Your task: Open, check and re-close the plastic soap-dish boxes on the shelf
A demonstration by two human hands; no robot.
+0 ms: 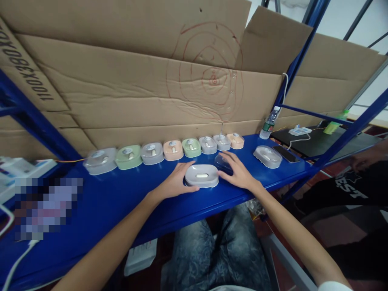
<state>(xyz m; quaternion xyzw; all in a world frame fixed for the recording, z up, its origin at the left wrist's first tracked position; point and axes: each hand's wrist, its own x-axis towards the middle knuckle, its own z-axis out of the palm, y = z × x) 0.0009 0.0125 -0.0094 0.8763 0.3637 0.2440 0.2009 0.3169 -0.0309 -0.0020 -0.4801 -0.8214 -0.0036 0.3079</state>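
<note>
My left hand [173, 180] is wrapped round the left end of a grey oval box [209, 180], thumb at the front and fingers behind. A small white oblong piece [202, 176] lies in the middle of its top. My right hand [239, 173] grips a clear plastic cover [222, 162] just behind and right of the grey box. Its thumb is close to the box's right end; whether they touch I cannot tell. The cover is partly hidden by the fingers.
Several lidded boxes in grey, green [129, 157] and peach stand in a row along the cardboard wall [130, 101]. To the right are another grey box [268, 157], a phone [285, 154] and a water bottle [269, 124]. A blurred-out item [50, 208] lies left on the blue table [121, 202].
</note>
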